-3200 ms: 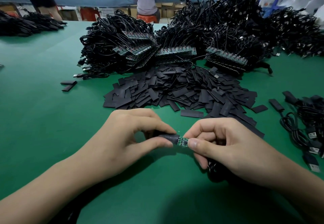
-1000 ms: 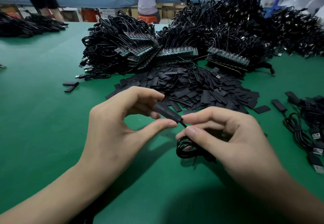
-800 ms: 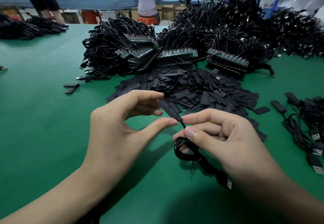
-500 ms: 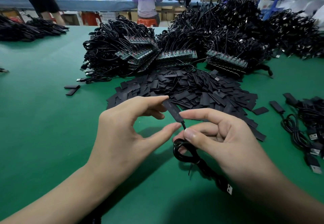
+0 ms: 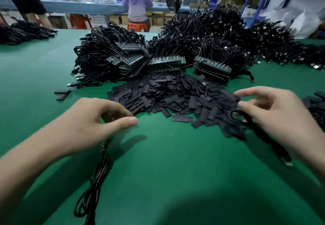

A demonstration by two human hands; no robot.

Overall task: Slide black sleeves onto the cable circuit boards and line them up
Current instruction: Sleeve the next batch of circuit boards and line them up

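My right hand grips a coiled black cable at the right edge of the loose heap of flat black sleeves. The cable's USB plug trails below my wrist, and its sleeved end is a dark blur under the hand. My left hand hovers at the heap's left edge with fingers loosely curled and thumb out. I see nothing held between them. Another black cable lies on the green mat under my left wrist. Rows of bare circuit boards stick out of the cable piles behind.
Big piles of black cables fill the back of the table, with more at far left and far right. Two stray sleeves lie to the left. People work at a bench beyond.
My hands have parted. The right hand carried the sleeved cable off to the right. The left hand let go of the sleeved end and dropped to the heap's left edge.
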